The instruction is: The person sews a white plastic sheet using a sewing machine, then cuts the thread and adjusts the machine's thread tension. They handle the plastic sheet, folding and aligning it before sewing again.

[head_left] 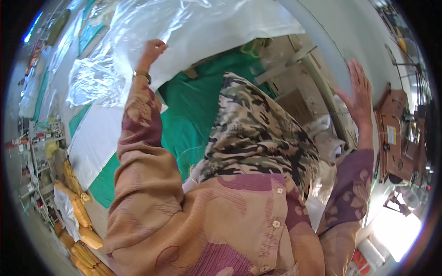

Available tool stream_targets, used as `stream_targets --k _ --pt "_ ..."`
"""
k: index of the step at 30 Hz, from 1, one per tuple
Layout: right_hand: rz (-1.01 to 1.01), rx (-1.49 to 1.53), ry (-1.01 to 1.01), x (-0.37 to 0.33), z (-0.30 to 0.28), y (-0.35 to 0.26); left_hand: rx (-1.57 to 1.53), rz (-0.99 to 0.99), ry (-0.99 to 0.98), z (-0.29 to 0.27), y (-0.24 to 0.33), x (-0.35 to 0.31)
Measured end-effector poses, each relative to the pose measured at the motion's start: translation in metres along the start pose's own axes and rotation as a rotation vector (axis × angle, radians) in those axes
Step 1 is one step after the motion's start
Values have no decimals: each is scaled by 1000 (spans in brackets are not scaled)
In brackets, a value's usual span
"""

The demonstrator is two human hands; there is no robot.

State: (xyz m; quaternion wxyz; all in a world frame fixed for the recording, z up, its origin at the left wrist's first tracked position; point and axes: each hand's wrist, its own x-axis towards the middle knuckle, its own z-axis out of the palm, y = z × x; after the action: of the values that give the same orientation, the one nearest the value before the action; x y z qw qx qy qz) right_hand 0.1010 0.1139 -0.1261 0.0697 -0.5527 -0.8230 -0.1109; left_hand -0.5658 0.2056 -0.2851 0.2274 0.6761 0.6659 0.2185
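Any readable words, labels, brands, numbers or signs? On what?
No text is readable.
Small yellow-and-white rectangular label on the brown boxy unit at right: too small and blurred.
Shiny translucent plastic sheeting near the left hand: no print discernible.

A pale counter [320,23] extends below the right hand [358,92]; whether they touch is not clear. Nearer the body than the left hand [154,50], a green sheet [184,117] covers the floor, with a white sheet [99,145] lying partly over it.
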Motion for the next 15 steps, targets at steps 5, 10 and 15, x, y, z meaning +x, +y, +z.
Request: stream_targets --k 5,10,15 --pt "25 0 -54 1 -7 -3 143 -185 224 10 -24 -36" --pt "37 13 -56 2 -15 -9 257 -247 197 30 -43 -59" --pt "58 14 -70 3 -18 -12 324 -292 197 55 -16 -65"
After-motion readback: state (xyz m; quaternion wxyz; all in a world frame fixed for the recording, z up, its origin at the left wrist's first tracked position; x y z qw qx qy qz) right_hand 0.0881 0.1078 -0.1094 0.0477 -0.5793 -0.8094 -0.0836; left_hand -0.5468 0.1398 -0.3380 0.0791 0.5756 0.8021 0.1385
